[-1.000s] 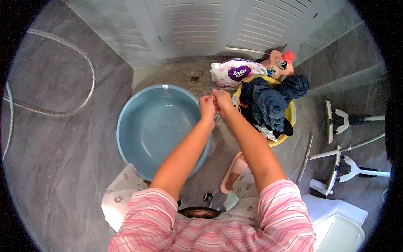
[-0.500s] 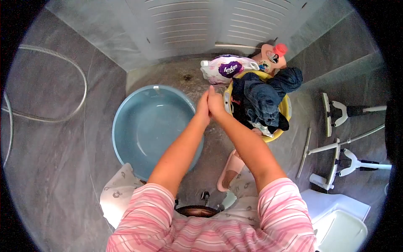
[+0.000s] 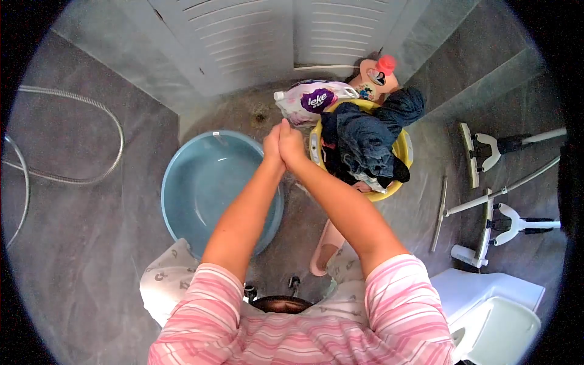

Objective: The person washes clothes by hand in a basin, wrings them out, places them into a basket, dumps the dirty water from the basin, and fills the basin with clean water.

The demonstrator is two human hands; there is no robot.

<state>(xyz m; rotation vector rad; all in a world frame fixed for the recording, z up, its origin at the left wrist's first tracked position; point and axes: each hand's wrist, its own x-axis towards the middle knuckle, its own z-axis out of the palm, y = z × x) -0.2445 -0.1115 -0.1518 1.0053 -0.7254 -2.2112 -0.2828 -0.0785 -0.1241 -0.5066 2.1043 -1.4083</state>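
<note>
My left hand (image 3: 272,147) and my right hand (image 3: 292,145) are pressed palm to palm in front of me, thumbs side by side on top. Both look closed against each other, and most fingers are hidden underneath; I see no object between them. Left of them on the floor is a large blue basin (image 3: 176,176), its visible inside bare. On the right, a yellow basin (image 3: 409,146) holds a heap of dark clothes (image 3: 368,143). Behind my hands lies a white and purple leke detergent bottle (image 3: 313,100).
A pink bottle with a red cap (image 3: 377,79) stands behind the clothes. Mops (image 3: 514,225) lean along the right wall, with a white bin (image 3: 496,331) below them. A metal shower hose (image 3: 118,137) hangs at left. Louvred grey doors (image 3: 243,42) are ahead.
The view has shifted, so the yellow basin and bottles appear further left. My hands stay pressed together and appear slightly left and higher. The basins and clothes look otherwise unchanged.
</note>
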